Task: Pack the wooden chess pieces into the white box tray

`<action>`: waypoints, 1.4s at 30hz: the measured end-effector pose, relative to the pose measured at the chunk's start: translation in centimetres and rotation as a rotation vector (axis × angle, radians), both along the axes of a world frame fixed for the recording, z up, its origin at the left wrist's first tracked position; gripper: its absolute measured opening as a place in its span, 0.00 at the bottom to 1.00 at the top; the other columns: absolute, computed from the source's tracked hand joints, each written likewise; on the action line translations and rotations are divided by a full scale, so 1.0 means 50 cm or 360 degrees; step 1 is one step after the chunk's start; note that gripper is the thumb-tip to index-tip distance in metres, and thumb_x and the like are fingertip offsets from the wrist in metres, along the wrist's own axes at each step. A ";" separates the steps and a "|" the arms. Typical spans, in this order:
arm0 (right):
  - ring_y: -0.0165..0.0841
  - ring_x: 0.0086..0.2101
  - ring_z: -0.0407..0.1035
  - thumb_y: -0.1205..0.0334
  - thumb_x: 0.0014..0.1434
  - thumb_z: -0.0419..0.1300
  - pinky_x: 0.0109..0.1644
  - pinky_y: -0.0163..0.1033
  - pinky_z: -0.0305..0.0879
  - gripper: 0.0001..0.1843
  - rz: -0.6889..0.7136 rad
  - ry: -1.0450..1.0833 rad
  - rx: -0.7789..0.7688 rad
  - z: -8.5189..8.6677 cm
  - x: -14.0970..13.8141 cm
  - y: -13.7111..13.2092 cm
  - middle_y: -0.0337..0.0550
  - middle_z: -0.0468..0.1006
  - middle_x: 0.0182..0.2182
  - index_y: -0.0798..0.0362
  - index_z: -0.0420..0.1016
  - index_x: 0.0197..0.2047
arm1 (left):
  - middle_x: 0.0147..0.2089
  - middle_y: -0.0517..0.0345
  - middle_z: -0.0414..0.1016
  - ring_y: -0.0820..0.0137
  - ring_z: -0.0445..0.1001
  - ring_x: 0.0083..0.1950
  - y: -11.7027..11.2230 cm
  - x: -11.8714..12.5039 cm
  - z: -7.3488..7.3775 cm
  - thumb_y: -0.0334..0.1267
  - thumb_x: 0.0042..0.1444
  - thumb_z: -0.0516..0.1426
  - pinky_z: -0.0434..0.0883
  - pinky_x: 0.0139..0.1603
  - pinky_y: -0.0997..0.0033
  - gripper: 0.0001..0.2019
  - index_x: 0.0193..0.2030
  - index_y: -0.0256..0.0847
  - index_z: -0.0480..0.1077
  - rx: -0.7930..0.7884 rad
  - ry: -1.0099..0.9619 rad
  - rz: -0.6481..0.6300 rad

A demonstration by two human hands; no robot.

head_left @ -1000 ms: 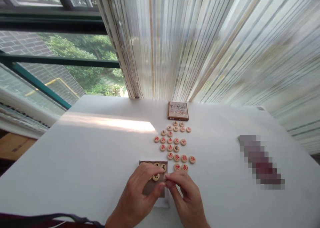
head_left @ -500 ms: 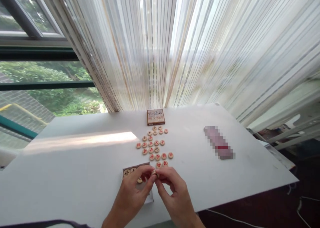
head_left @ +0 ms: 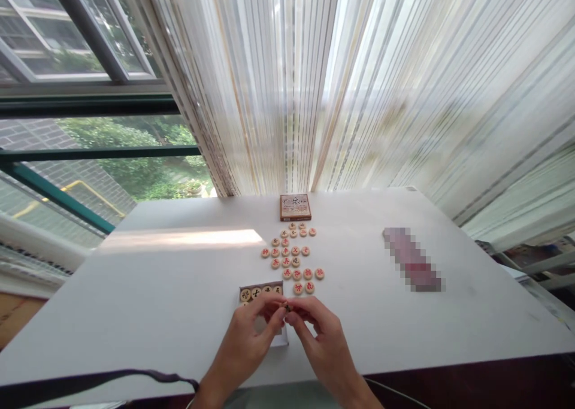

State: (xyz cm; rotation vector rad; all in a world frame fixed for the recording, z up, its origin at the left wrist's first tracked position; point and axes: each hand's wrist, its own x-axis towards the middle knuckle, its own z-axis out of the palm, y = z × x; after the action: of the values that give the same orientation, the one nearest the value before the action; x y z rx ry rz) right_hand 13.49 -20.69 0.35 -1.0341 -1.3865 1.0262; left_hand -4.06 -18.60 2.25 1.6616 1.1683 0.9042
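Both hands meet over the near side of the table, fingertips pinched around one small round xiangqi piece (head_left: 288,306). My left hand (head_left: 246,336) is closed on its left edge, and my right hand (head_left: 322,331) grips the right edge. Part of the piece is covered by the fingers. Under my left hand lies an open white box tray (head_left: 282,341), partly hidden. Black-marked pieces, among them a general piece (head_left: 245,295), line its far side. Beyond the hands, several wooden pieces with red or black characters, such as a red chariot piece (head_left: 286,251), lie in loose rows.
A brown-edged box lid (head_left: 295,208) with Chinese lettering lies at the far table edge. To the right is a pinkish, blurred-out object (head_left: 413,260). Striped sheer curtains (head_left: 359,97) hang behind the white table (head_left: 171,301). A black strap (head_left: 148,373) crosses the lower left.
The view has shifted, so the table contents appear further right. The piece between my fingertips has turned a little. More pieces along the tray's far side now show.
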 end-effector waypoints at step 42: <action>0.31 0.32 0.75 0.66 0.68 0.56 0.35 0.31 0.70 0.09 0.0238 -0.0418 0.0220 -0.107 -0.001 0.039 0.43 0.81 0.35 0.49 0.77 0.44 | 0.39 0.60 0.78 0.66 0.76 0.41 -0.002 -0.060 -0.015 0.28 0.61 0.57 0.71 0.43 0.71 0.08 0.42 0.45 0.74 -0.0046 0.0847 -0.0055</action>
State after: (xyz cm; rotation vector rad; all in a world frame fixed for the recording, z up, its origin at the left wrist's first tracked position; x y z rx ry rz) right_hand 13.43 -18.75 -5.01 -0.9995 -1.7461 0.9102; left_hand -7.05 -18.69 1.52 1.9553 1.4847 0.4239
